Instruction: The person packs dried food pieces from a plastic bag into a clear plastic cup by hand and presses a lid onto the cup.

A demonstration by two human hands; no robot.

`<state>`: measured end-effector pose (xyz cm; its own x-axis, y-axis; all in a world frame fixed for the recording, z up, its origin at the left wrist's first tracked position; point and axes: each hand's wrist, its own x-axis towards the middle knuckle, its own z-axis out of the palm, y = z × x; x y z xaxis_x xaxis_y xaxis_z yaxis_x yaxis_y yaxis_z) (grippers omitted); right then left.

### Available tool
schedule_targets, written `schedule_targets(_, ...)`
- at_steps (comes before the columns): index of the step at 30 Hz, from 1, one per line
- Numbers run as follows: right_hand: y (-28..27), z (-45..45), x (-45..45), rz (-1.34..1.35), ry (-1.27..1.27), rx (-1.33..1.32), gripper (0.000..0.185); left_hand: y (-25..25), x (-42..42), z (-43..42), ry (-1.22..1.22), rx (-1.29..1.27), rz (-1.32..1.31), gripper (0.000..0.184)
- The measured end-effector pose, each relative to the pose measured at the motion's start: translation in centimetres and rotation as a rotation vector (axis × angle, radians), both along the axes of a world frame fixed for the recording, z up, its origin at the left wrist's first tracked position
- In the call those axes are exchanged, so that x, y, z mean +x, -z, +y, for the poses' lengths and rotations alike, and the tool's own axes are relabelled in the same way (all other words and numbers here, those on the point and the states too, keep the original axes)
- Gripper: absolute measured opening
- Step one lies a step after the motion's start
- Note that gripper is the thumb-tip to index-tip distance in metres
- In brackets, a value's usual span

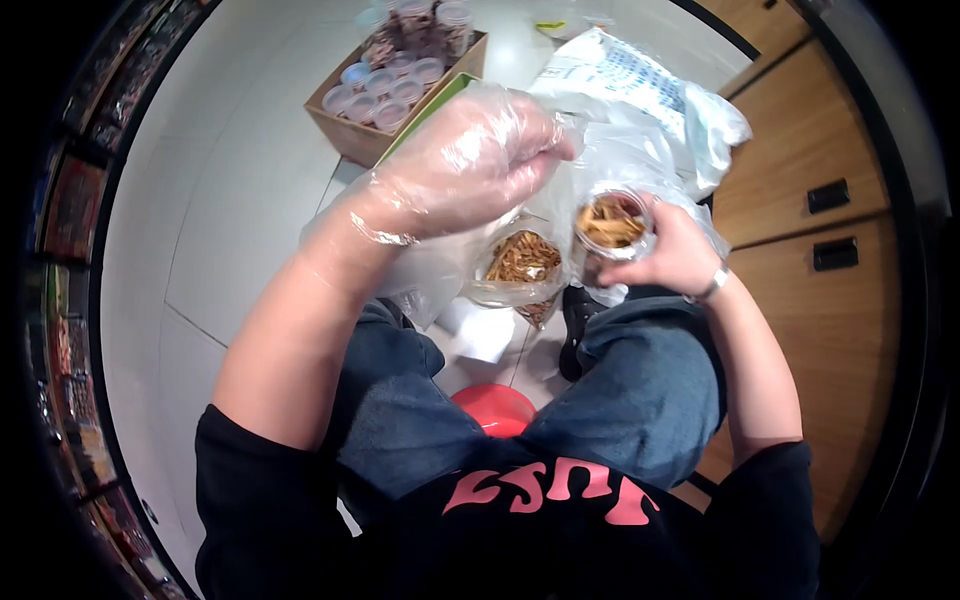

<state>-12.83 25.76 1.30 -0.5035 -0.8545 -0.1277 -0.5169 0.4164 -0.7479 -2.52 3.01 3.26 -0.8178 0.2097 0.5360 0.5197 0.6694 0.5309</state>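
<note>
My left hand (487, 155), in a thin clear plastic glove, hovers in front of me with its fingers curled together; what they hold, if anything, is hidden. In my bare right hand (672, 250) is a clear plastic jar (612, 228), gripped around its side. Its lid is off, and brown, strip-like dried food shows inside. Between my feet, below the gloved hand, an open clear bag (522, 262) contains more of the brown strips.
A cardboard box (345, 140) of several lidded jars (378, 92) stands ahead on the tiled floor. A large white bag (625, 80) lies ahead right. Wooden drawers (800, 160) line the right; stocked shelves (70, 350) line the left. Something red (495, 408) is between my legs.
</note>
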Motion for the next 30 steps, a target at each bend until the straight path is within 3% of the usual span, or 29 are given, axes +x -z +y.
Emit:
schedule_targets(2, 0.2, 0.9, -0.4, 0.042, -0.09, 0.06, 0.071, 0.8, 0.7, -1.4, -0.06, 0.039, 0.055, 0.01)
schedule_targets(4, 0.6, 1.7, -0.8, 0.033, -0.132, 0.117, 0.073, 1.6, 1.6, -2.6, -0.033, -0.11, -0.125, 0.007)
schedule_targets(8, 0.8, 1.3, -1.3, -0.012, -0.167, 0.238, 0.074, 4.9, 3.6, -3.8, -0.024, -0.115, -0.313, 0.007)
schedule_targets(12, 1.2, -0.6, -2.3, -0.066, -0.226, 0.161, 0.073, 6.5, 4.2, -4.0, -0.013, -0.122, -0.641, 0.01)
schedule_targets(16, 1.3, -2.4, -2.9, -0.021, -0.244, 0.167, 0.072, 8.7, 1.6, -2.9, 0.069, -0.32, -0.654, 0.012)
schedule_targets(18, 1.6, -2.2, -3.7, 0.001, -0.256, 0.146, 0.071, 9.6, -0.3, -1.7, -0.039, -0.299, -0.935, 0.013)
schedule_targets(19, 1.6, -2.3, -4.1, 0.011, -0.28, 0.151, 0.071, 9.8, -1.1, -1.4, 0.024, -0.428, -0.952, 0.012)
schedule_targets(21, 1.9, -1.9, -4.8, 0.055, -0.316, 0.153, 0.072, 14.8, 1.1, -1.3, 0.079, -0.033, -0.994, 0.012)
schedule_targets(22, 2.1, -1.7, -5.0, 0.044, -0.295, 0.157, 0.072, 16.2, 1.8, 0.1, 0.099, -0.443, -1.102, 0.012)
schedule_targets(23, 2.2, -1.5, -5.2, 0.002, -0.316, 0.145, 0.072, 16.2, 3.6, 0.1, 0.217, -0.425, -1.128, 0.013)
schedule_targets(24, 2.3, -1.3, -5.4, -0.043, -0.341, 0.128, 0.071, 13.0, 2.9, 1.1, 0.265, -0.509, -1.458, 0.013)
schedule_targets(25, 2.2, -1.1, -5.5, -0.069, -0.355, 0.101, 0.07, 20.0, 6.6, 1.8, 0.39, -0.652, -1.514, 0.016)
schedule_targets(27, 2.4, -0.4, -5.8, -0.106, -0.372, 0.108, 0.069, 21.0, 6.5, 2.9, 0.72, -0.691, -1.671, 0.024)
schedule_targets(28, 2.5, -0.2, -6.0, -0.124, -0.4, 0.116, 0.069, 18.5, 4.9, 4.3, 0.728, -0.91, -1.749, 0.032)
schedule_targets(30, 2.4, 0.1, -6.1, -0.132, -0.415, 0.101, 0.067, 25.2, 6.5, 5.1, 0.256, -0.524, -1.707, 0.013)
